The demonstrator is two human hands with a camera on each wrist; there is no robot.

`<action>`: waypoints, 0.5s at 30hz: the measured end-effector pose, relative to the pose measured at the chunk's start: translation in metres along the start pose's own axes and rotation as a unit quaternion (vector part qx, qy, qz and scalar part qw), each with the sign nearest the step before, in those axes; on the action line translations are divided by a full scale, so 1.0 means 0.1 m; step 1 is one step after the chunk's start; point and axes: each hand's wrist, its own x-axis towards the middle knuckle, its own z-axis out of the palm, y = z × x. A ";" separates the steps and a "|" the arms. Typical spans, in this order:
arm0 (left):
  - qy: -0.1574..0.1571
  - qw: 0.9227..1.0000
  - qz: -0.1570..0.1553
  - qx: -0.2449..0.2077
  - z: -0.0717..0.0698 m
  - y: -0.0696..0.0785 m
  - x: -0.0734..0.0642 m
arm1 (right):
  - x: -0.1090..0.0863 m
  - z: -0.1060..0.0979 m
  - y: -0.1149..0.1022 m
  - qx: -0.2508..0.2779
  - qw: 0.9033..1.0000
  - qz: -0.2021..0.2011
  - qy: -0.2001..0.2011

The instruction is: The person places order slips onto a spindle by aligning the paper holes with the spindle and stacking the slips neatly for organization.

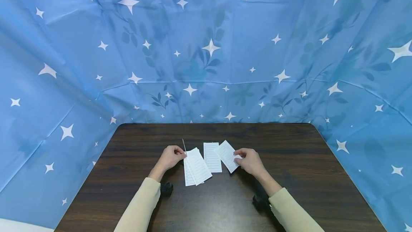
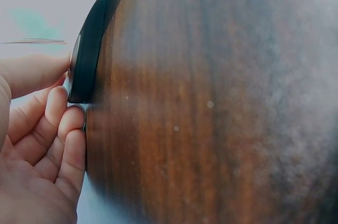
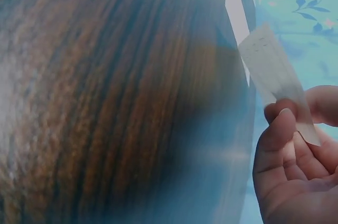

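Note:
Beside the upper left edge of two overlapping lined paper sheets [image 1: 199, 167] is my left hand [image 1: 172, 157], its thumb and fingertips pinching a thin pale strip [image 1: 184, 145]. That strip appears as a narrow line in the left wrist view too; I cannot tell whether it is a sheet edge-on or a stick. My right hand [image 1: 251, 160] pinches the right side of a tilted white paper sheet [image 1: 226, 156] between thumb and fingers. Another lined sheet [image 1: 212, 158] lies upright between the two, its right edge overlapped by the tilted one.
A dark wood-grain table [image 1: 289, 142] spreads under the papers, its far edge against a blue star-patterned curtain [image 1: 210, 20]. Black wrist gear [image 1: 166, 189] shows under the left forearm. A smooth black object [image 2: 88, 49] stands near my left fingertips in the left wrist view.

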 end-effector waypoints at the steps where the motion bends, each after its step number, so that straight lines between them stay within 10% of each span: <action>1: 0.000 1.000 0.001 0.001 0.00 0.00 0.00 | 0.00 0.00 0.00 0.010 1.000 0.001 0.003; 15: 0.001 1.000 -0.001 0.001 0.01 0.02 0.01 | -0.02 -0.02 -0.06 0.102 0.994 0.006 0.024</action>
